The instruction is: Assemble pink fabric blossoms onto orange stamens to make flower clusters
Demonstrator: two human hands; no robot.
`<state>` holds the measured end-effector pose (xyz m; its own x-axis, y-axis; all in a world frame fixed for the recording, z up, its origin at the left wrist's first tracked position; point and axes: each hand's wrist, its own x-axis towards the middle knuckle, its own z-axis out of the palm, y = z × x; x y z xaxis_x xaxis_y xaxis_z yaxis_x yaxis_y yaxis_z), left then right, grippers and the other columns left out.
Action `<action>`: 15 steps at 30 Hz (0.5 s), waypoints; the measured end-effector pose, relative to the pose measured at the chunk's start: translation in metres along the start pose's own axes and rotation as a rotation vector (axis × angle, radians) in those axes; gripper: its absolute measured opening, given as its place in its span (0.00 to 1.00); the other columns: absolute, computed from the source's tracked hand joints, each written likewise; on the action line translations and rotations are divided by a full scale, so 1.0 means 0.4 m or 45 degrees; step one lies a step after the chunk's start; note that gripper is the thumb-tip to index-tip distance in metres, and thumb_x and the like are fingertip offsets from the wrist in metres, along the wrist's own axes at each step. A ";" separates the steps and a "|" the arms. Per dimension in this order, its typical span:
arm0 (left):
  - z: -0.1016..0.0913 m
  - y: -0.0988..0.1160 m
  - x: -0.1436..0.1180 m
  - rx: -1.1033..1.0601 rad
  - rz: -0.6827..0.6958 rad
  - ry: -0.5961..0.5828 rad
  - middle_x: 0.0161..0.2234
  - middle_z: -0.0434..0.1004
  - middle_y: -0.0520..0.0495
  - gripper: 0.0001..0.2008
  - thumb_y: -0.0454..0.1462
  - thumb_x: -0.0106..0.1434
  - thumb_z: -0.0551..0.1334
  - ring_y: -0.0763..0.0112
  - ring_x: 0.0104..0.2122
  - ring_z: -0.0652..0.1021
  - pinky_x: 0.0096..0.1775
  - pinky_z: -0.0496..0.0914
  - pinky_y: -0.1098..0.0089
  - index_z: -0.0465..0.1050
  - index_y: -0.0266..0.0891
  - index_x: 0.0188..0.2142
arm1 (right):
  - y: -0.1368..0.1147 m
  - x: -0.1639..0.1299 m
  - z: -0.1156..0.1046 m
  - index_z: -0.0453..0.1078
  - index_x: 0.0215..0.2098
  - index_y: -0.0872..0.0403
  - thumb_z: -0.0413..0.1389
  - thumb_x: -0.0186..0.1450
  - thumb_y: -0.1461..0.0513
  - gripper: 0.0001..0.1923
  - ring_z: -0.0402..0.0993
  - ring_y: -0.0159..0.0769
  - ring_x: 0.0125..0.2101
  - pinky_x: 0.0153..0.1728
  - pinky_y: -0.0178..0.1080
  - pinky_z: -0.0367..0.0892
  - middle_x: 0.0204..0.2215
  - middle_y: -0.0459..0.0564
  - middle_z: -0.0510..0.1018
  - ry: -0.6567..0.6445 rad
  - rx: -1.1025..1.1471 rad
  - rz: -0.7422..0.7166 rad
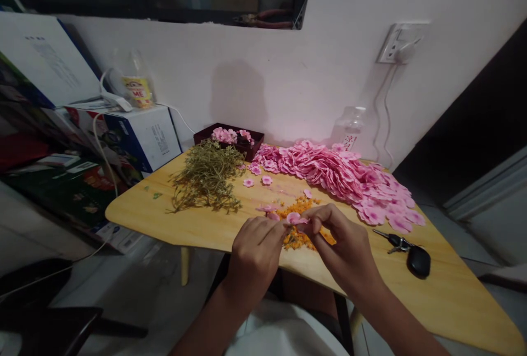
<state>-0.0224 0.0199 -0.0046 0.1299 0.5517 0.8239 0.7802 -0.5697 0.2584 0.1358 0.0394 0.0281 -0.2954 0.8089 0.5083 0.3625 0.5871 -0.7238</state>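
My left hand [254, 251] and my right hand [343, 246] meet over the front edge of a wooden table [173, 218]. Together they pinch a small pink fabric flower [293, 217] between the fingertips. Under the hands lies a scatter of small orange pieces [300, 205]. A long heap of pink petals [341, 174] stretches across the table behind my right hand. A pile of dry green stems [208, 177] lies at the far left of the tabletop. A few loose pink flowers [257, 176] lie between the stems and the heap.
A dark box [208, 135] with pink flowers stands by the wall. A car key with keys [411, 254] lies to the right of my hand. A clear bottle [349, 128] stands at the back. Cardboard boxes [140, 136] stack up at the left. A wall socket [401, 43] holds a cable.
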 end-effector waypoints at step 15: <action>0.011 -0.002 -0.014 0.085 0.062 0.031 0.29 0.78 0.44 0.06 0.29 0.61 0.58 0.66 0.31 0.76 0.37 0.70 0.65 0.73 0.35 0.35 | 0.004 -0.020 0.036 0.53 0.24 0.50 0.51 0.61 0.70 0.13 0.72 0.33 0.32 0.32 0.33 0.64 0.30 0.47 0.74 0.074 -0.062 -0.015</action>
<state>-0.0211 0.0200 -0.0117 0.1549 0.5089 0.8468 0.8124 -0.5533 0.1839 0.1258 0.0335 0.0162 -0.2485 0.8013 0.5441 0.4023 0.5964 -0.6946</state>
